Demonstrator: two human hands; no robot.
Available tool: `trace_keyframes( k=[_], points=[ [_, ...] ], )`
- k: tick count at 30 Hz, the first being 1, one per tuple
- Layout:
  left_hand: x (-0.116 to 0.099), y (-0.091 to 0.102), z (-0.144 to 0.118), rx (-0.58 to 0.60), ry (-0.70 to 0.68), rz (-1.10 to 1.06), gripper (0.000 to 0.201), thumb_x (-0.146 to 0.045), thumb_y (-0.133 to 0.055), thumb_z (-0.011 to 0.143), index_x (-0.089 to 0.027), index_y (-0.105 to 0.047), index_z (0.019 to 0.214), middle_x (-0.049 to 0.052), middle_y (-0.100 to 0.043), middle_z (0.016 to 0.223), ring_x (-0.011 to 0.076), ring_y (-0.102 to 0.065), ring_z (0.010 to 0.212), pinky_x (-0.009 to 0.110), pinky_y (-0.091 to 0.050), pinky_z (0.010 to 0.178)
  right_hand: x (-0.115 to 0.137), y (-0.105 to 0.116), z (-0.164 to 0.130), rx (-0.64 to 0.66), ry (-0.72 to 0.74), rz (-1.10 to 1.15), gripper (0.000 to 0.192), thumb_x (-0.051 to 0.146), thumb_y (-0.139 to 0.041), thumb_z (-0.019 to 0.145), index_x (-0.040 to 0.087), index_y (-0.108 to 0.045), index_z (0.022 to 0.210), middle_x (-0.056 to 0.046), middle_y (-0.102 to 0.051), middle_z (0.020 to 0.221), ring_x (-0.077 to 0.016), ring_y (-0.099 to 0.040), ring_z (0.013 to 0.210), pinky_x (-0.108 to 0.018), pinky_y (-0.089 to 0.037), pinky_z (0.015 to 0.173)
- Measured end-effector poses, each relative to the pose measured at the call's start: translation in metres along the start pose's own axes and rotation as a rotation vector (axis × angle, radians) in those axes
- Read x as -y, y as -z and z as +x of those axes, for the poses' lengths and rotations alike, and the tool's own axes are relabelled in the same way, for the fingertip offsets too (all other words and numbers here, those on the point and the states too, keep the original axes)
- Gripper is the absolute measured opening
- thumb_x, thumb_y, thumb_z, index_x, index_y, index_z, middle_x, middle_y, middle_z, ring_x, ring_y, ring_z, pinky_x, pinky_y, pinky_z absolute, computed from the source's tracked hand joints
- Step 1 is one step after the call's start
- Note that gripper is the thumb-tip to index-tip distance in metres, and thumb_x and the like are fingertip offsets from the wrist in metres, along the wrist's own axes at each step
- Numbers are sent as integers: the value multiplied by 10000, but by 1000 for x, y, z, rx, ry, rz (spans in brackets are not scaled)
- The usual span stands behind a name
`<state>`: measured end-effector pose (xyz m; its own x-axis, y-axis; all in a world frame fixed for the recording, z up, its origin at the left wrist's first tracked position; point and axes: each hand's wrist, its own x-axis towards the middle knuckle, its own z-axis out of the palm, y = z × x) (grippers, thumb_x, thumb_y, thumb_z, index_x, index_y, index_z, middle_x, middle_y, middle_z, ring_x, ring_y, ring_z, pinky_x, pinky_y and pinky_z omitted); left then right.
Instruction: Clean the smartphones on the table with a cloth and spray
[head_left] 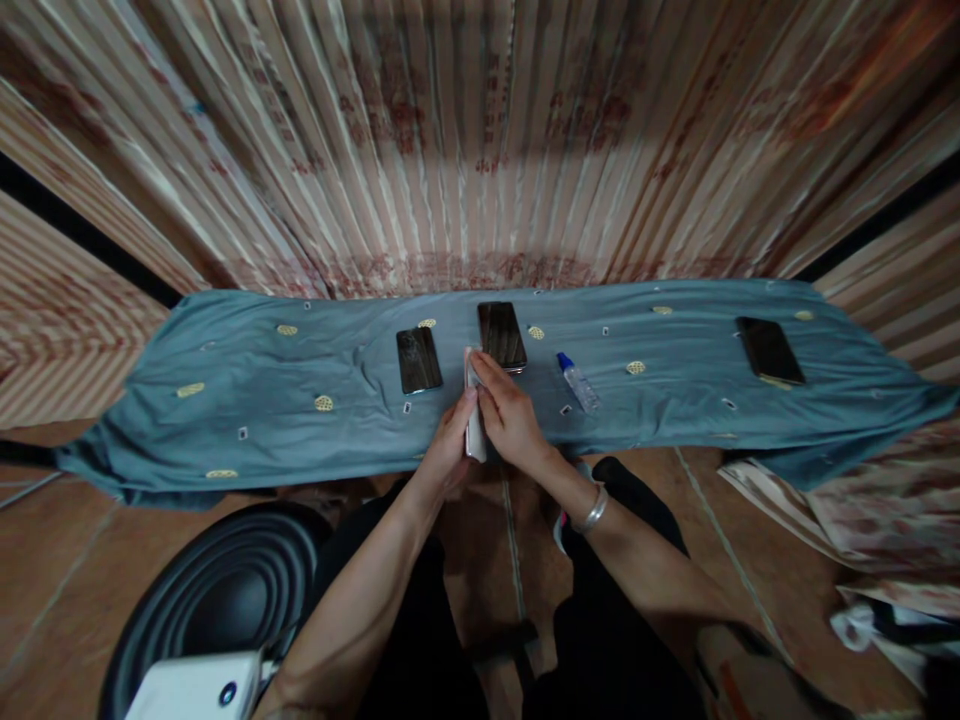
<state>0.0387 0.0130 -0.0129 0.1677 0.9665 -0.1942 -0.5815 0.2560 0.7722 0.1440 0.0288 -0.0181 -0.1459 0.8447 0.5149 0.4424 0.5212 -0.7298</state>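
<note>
In front of me, at the table's near edge, my left hand (451,432) grips a slim phone (471,438) stood on its edge, its pale side showing. My right hand (510,412) presses against the phone's right face with fingers together. A white patch shows under the right fingers; whether it is a cloth or the phone's back I cannot tell. Just beyond the hands lies a dark-screened phone (502,335), seemingly stacked on another. Another black phone (418,361) lies to the left. A clear bottle with a blue cap (577,383) rests on its side to the right.
A teal patterned cloth (360,420) covers the narrow table, with wrinkles across it. Farther right lies another dark phone (770,351). Pleated curtains (465,150) hang behind. A black round ribbed object (232,590) and a white device (199,685) are at lower left.
</note>
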Motion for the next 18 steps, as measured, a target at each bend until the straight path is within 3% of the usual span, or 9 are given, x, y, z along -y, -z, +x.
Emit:
trace_keyframes(
  k=[6, 10, 14, 18],
  points=[
    [-2, -5, -3, -2, 51, -61, 407, -366, -665, 829, -147, -681, 1171, 89, -722, 1124, 219, -631, 1137, 321, -481, 1000, -3, 5, 2, 43, 107, -87, 526, 188, -338, 957, 221, -384, 1480, -64, -411, 1528, -194, -341, 1433, -423, -288, 1204],
    [-2, -6, -6, -36, 135, -65, 420, -355, -658, 841, -166, -658, 1216, 62, -745, 1006, 182, -692, 899, 284, -541, 825, -12, 6, 7, 31, 85, -118, 536, 168, -325, 955, 220, -360, 1488, -66, -421, 1520, -190, -351, 1427, -440, -312, 1194],
    [-6, -5, -7, -37, 151, -87, 345, -343, -592, 887, -146, -676, 1158, 39, -738, 862, 104, -613, 594, 223, -500, 568, -18, 3, 7, 8, 76, -123, 516, 165, -323, 954, 194, -403, 1463, -87, -458, 1491, -189, -379, 1411, -431, -326, 1188],
    [-12, -4, -7, -10, 147, -123, 296, -349, -578, 892, -140, -683, 1073, 35, -726, 833, 99, -605, 583, 205, -478, 517, -27, -1, 5, -11, 7, -92, 496, 177, -345, 954, 220, -440, 1439, -71, -497, 1463, -190, -434, 1378, -431, -352, 1171]
  ],
)
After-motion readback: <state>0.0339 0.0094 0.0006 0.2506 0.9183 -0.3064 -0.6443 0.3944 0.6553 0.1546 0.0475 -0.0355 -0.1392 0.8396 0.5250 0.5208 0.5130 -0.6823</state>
